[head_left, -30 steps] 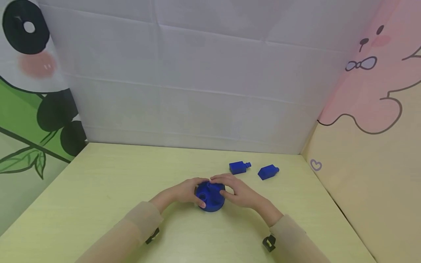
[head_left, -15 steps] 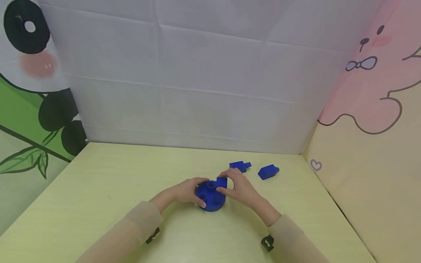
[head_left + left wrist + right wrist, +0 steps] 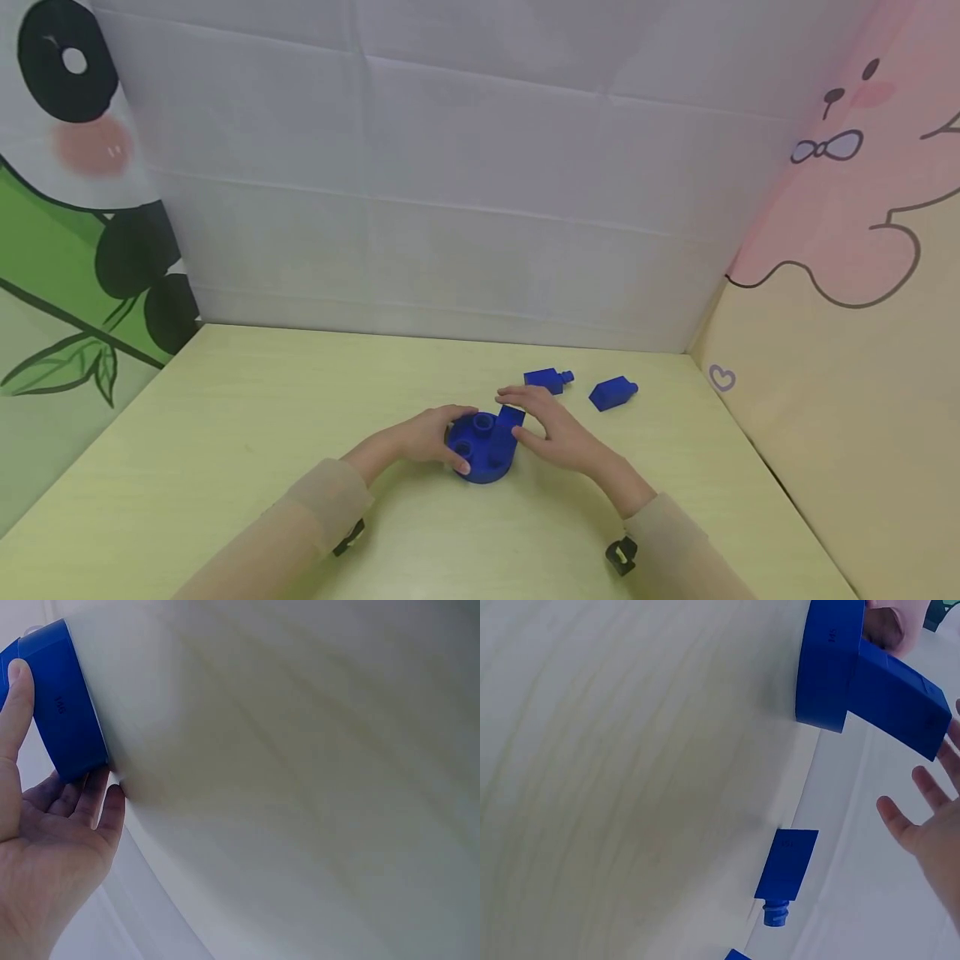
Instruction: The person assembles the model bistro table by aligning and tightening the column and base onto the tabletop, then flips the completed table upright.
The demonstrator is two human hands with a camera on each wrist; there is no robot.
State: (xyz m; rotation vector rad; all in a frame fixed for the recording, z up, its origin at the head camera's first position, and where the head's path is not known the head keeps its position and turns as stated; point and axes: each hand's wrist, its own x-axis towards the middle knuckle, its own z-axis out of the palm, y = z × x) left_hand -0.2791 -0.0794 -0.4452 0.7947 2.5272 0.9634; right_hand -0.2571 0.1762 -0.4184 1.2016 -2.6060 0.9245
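Note:
On the table, my left hand (image 3: 429,435) grips a round blue base (image 3: 477,467), thumb on its near side and fingers around the far side. Two round sockets show on top of the base. At its right side stands a blue block (image 3: 510,423), leaning outward to the right; its lower end is hidden in the base. My right hand (image 3: 561,429) is beside this block, fingers extended and spread past its top, thumb near its side. In the right wrist view the fingertips (image 3: 889,810) are apart from the block, though one finger may touch its end.
Two more blue blocks with threaded necks lie on the pale yellow table (image 3: 300,392) behind and right of the base: one block (image 3: 543,380) near the right fingers, the other block (image 3: 611,393) farther right. A white sheet (image 3: 465,167) hangs along the back edge.
The right hand pinched the upright block half a second ago; its fingers have since spread and drawn right. The block has come to lean right. The left hand keeps its grip on the base.

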